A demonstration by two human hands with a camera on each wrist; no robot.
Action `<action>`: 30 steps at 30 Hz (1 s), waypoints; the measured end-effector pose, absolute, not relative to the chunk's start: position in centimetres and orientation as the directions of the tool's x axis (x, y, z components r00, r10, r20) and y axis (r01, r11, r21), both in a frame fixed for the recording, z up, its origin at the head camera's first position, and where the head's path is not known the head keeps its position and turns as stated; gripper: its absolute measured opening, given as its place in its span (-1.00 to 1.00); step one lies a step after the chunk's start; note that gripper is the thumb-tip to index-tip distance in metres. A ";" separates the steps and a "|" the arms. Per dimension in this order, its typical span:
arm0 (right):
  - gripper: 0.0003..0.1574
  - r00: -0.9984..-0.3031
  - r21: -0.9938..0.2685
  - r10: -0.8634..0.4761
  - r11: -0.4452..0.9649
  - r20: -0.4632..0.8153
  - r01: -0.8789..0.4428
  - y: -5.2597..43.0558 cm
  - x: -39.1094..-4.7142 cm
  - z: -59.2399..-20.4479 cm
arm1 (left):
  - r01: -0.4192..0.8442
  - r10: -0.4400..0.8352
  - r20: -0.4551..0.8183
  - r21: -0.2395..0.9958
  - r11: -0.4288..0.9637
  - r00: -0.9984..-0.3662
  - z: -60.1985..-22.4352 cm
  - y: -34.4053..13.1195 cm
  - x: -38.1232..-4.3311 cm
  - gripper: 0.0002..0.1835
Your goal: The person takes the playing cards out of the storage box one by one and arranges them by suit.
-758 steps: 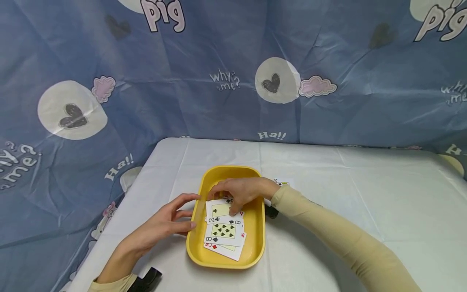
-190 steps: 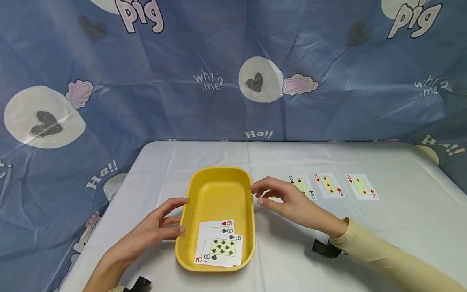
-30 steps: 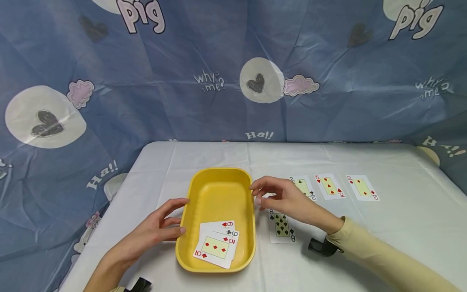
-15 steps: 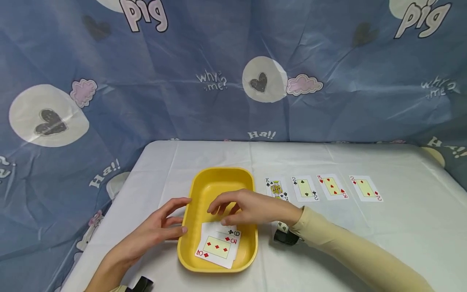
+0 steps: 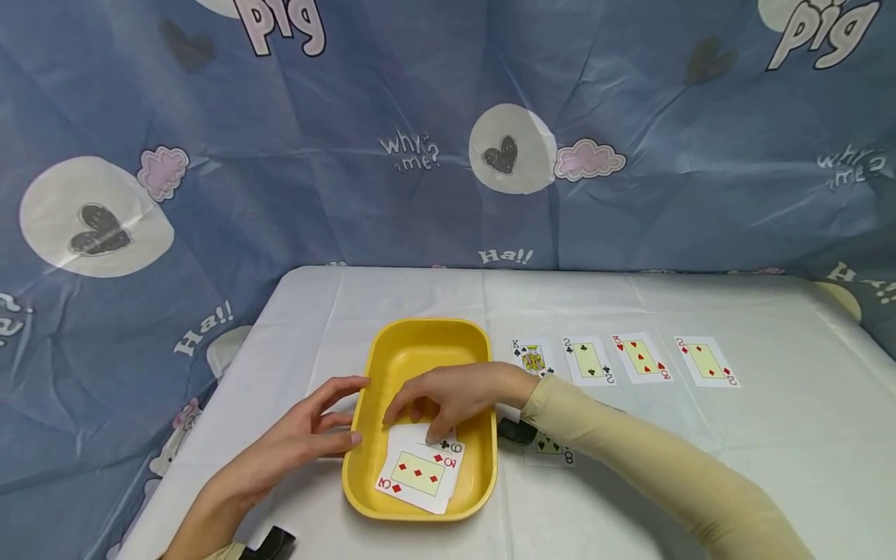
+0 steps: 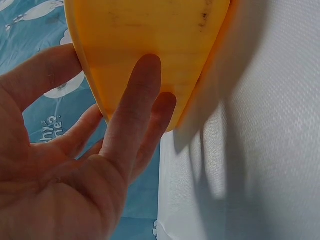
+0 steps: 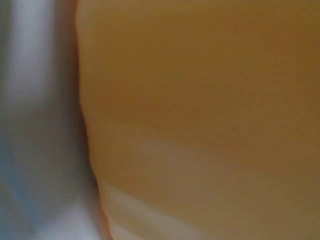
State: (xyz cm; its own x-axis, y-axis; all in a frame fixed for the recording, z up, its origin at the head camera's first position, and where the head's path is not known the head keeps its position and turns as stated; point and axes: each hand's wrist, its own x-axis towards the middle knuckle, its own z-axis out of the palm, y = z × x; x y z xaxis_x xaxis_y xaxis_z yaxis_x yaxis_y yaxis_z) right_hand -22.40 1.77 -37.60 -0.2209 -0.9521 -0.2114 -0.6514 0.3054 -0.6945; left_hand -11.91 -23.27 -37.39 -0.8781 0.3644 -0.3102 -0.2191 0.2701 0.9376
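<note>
A yellow plastic tray (image 5: 360, 490) stands on the table, with a few playing cards overlapping at its near end. On top lies the three of diamonds (image 5: 418, 472); a corner of a nine of clubs (image 5: 455, 447) shows behind it. My right hand (image 5: 455, 393) reaches over the tray's right rim, thumb and fingers spread apart, fingertips at the cards' far edge. It does not plainly pinch one. My left hand (image 5: 308, 432) touches the tray's left side with extended fingers; the left wrist view shows its fingertips (image 6: 149, 65) against the outer wall. The right wrist view is filled by a blurred yellow surface.
Right of the tray, a king of spades (image 5: 532, 358), two of clubs (image 5: 588, 360), three of hearts (image 5: 642, 358) and two of diamonds (image 5: 707, 362) lie face up in a row. Nearer lies an eight of spades (image 5: 549, 449), partly under the right forearm. Behind hangs a blue printed cloth (image 5: 392, 210).
My right hand has moved left from beside the tray's right rim, over it and down to the cards inside, uncovering the king of spades. The left hand stays at the tray's side.
</note>
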 end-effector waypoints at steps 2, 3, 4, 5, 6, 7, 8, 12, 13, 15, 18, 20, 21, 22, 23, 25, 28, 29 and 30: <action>-0.32 -0.197 -0.686 -0.955 0.297 -0.223 -0.665 1.6 -22.4 -37.8 | -0.223 0.366 -0.313 0.938 0.266 -0.877 -37.4 -23.3 -11.9 -0.29; -0.31 -0.182 -0.681 -0.957 0.287 -0.224 -0.674 1.5 -22.5 -37.9 | -0.224 0.365 -0.313 0.938 0.265 -0.877 -37.4 -23.3 -11.9 -0.29; -0.30 -0.172 -0.684 -0.959 0.280 -0.224 -0.674 1.4 -22.5 -37.8 | -0.224 0.364 -0.312 0.938 0.265 -0.877 -37.4 -23.2 -11.9 -0.28; -0.31 -0.166 -0.693 -0.961 0.275 -0.222 -0.666 1.4 -22.6 -37.8 | -0.223 0.364 -0.312 0.938 0.265 -0.878 -37.4 -23.2 -11.9 -0.29; -0.32 -0.163 -0.706 -0.962 0.271 -0.218 -0.654 1.4 -22.7 -37.8 | -0.222 0.362 -0.310 0.938 0.266 -0.879 -37.4 -23.2 -11.9 -0.29; -0.34 -0.162 -0.727 -0.964 0.267 -0.213 -0.633 1.4 -22.9 -37.8 | -0.220 0.360 -0.309 0.938 0.267 -0.880 -37.4 -23.2 -11.9 -0.28; -0.36 -0.161 -0.752 -0.965 0.263 -0.208 -0.604 1.5 -23.0 -37.7 | -0.218 0.358 -0.307 0.938 0.269 -0.882 -37.3 -23.2 -11.9 -0.28; -0.41 -0.150 -0.828 -0.970 0.240 -0.189 -0.507 1.5 -23.6 -37.7 | -0.211 0.351 -0.305 0.937 0.279 -0.885 -37.1 -23.1 -11.9 -0.28; -0.42 -0.143 -0.833 -0.971 0.236 -0.189 -0.500 1.4 -23.7 -37.7 | -0.211 0.350 -0.305 0.936 0.281 -0.886 -37.1 -23.1 -11.9 -0.28; -0.43 -0.134 -0.829 -0.972 0.235 -0.193 -0.507 1.4 -23.8 -37.7 | -0.210 0.347 -0.305 0.935 0.284 -0.887 -37.1 -23.1 -12.0 -0.28; -0.43 -0.136 -0.819 -0.970 0.244 -0.203 -0.520 1.4 -23.7 -37.7 | -0.209 0.345 -0.304 0.936 0.284 -0.888 -37.0 -23.1 -12.1 -0.28; -0.43 -0.144 -0.820 -0.967 0.253 -0.208 -0.514 1.3 -23.6 -37.7 | -0.210 0.345 -0.303 0.936 0.282 -0.888 -37.0 -23.1 -12.1 -0.28; -0.43 -0.147 -0.818 -0.966 0.258 -0.213 -0.513 1.3 -23.6 -37.6 | -0.211 0.345 -0.304 0.936 0.282 -0.888 -37.0 -23.1 -12.1 -0.29; -0.42 -0.150 -0.815 -0.964 0.265 -0.218 -0.516 1.3 -23.5 -37.7 | -0.212 0.346 -0.305 0.936 0.282 -0.887 -37.0 -23.1 -12.1 -0.29; -0.41 -0.152 -0.804 -0.963 0.270 -0.223 -0.529 1.3 -23.4 -37.7 | -0.214 0.345 -0.308 0.935 0.283 -0.887 -37.0 -23.1 -12.1 -0.28; -0.37 -0.142 -0.778 -0.963 0.269 -0.229 -0.567 1.3 -23.2 -37.8 | -0.214 0.350 -0.309 0.935 0.284 -0.884 -37.0 -23.1 -12.0 -0.29; -0.30 -0.111 -0.723 -0.964 0.254 -0.240 -0.642 1.2 -22.7 -38.0 | -0.218 0.358 -0.312 0.935 0.280 -0.880 -37.1 -23.1 -12.0 -0.29; -0.28 -0.103 -0.706 -0.964 0.250 -0.245 -0.663 1.2 -22.5 -38.0 | -0.219 0.360 -0.313 0.935 0.279 -0.879 -37.2 -23.1 -11.9 -0.29; -0.26 -0.096 -0.694 -0.963 0.248 -0.250 -0.676 1.1 -22.3 -38.1 | -0.220 0.362 -0.314 0.935 0.277 -0.878 -37.3 -23.2 -11.9 -0.29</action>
State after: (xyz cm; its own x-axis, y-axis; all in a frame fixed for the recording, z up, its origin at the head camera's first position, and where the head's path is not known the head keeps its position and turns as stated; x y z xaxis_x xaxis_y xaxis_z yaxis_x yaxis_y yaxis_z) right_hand -22.32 1.11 -38.09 -0.0961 -0.9634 -0.2504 -0.6757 0.2479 -0.6943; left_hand -11.93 -23.16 -37.26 -0.8776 0.3623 -0.3139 -0.2201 0.2773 0.9353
